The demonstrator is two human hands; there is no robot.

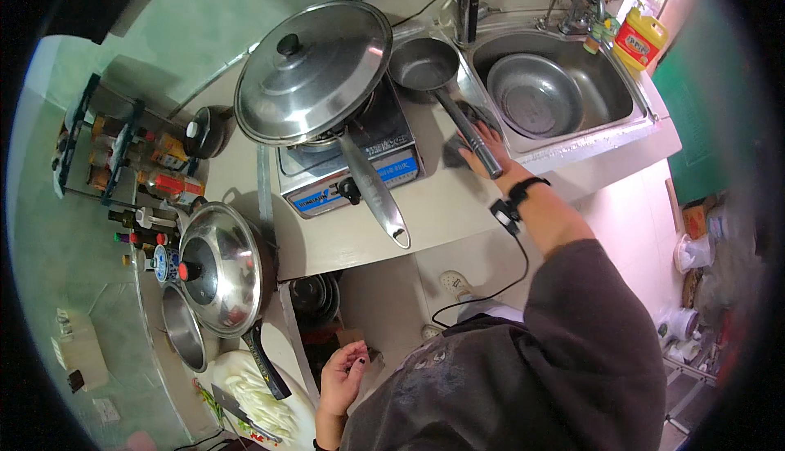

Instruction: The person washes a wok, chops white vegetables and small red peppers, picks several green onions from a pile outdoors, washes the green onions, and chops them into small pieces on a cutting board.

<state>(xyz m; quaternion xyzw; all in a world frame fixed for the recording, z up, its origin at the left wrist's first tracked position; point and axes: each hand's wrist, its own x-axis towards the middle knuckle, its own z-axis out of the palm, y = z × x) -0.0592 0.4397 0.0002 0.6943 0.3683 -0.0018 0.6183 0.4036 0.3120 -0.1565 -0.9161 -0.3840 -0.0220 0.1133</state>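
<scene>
My right hand point(490, 149) lies on a dark grey cloth point(457, 149) on the countertop, partly under the handle of a small saucepan point(423, 66). The saucepan stands between the gas stove and the sink. My left hand point(344, 372) hangs before the counter's front edge, its fingers loosely bent and nothing in it. On the gas stove point(306, 199) sits a long-handled wok covered by a large steel lid point(319, 77). Left of my left hand, a kitchen knife point(233, 405) rests beside sliced white vegetable point(260, 396) on a white cutting board point(300, 417).
A metal basin point(535, 95) is in the steel sink point(607, 89), with a yellow detergent bottle point(639, 37) beside it. A second lidded pan point(224, 267), a steel bowl point(184, 328) and a seasoning rack point(116, 150) stand at left. A black cable point(521, 267) hangs from my right wrist.
</scene>
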